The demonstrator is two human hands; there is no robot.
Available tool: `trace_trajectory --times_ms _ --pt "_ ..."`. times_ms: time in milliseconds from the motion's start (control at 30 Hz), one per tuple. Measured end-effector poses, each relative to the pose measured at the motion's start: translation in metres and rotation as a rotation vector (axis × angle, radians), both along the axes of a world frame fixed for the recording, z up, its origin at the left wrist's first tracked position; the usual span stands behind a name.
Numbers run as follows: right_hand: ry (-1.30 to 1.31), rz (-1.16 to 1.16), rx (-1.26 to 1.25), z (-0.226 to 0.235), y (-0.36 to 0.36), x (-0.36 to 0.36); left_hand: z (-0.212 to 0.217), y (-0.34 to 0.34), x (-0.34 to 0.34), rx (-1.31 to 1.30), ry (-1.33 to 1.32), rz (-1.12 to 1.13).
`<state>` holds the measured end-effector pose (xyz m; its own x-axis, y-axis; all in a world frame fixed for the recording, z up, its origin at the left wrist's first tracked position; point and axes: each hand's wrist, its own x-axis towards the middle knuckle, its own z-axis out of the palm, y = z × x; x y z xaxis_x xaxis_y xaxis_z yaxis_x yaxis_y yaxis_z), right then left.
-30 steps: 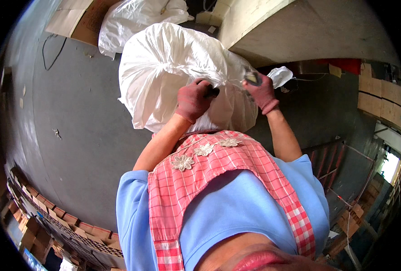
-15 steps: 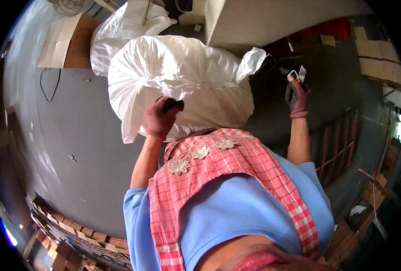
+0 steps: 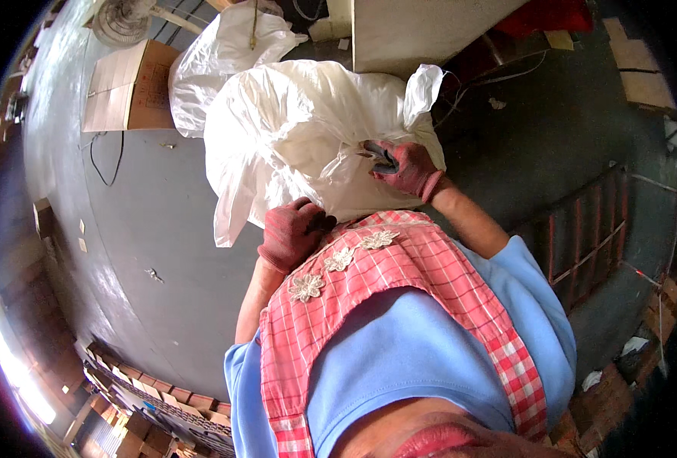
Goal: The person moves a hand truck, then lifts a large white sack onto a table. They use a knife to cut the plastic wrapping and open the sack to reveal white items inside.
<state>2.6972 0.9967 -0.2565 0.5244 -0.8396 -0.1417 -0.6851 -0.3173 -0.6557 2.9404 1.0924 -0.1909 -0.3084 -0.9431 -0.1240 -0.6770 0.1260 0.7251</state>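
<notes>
A large, full white plastic bag stands in front of me, its film creased and gathered toward the middle and knotted into ears at both sides. My right hand, in a dark red glove with black fingers, is closed at the gathered film on the bag's right half, pinching it. At the bag's near edge, by my apron, my left hand wears a matching glove. Its fingers are curled inward, and what they hold, if anything, is hidden.
Behind the bag lies another white plastic bag, with a cardboard box to its left and a fan beyond. A pale machine panel rises at the back. A red metal rack stands right; cardboard stacks line the lower left.
My right hand has come in from the far right, where it held a small metallic thing, to the bag; that thing is no longer visible. My left hand has moved lower and slightly right.
</notes>
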Motion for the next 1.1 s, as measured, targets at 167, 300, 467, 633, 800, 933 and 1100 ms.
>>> trace_trajectory --times_ms 167,300,467,633,800,933,1100 --pt "-0.076 -0.177 -0.105 -0.033 0.024 -0.01 -0.023 0.004 0.011 0.179 -0.003 0.036" --pt "-0.279 -0.45 0.165 -0.018 0.039 -0.007 -0.035 -0.004 0.018 0.2 -0.047 -0.051" --pt "-0.428 -0.557 0.253 -0.002 0.009 0.026 -0.028 -0.014 0.019 0.108 -0.136 -0.23" --pt "0.018 -0.5 0.165 -0.009 -0.014 0.053 -0.009 -0.022 0.018 0.132 -0.115 -0.228" --pt "-0.71 -0.578 0.487 -0.041 -0.021 0.022 -0.031 -0.021 0.023 0.115 -0.118 -0.246" --pt "-0.907 -0.515 0.591 -0.067 0.001 -0.016 -0.04 -0.027 0.016 0.105 -0.056 -0.181" --pt "-1.428 -0.411 0.935 -0.043 0.038 -0.045 -0.039 -0.036 0.014 0.14 -0.1 -0.218"
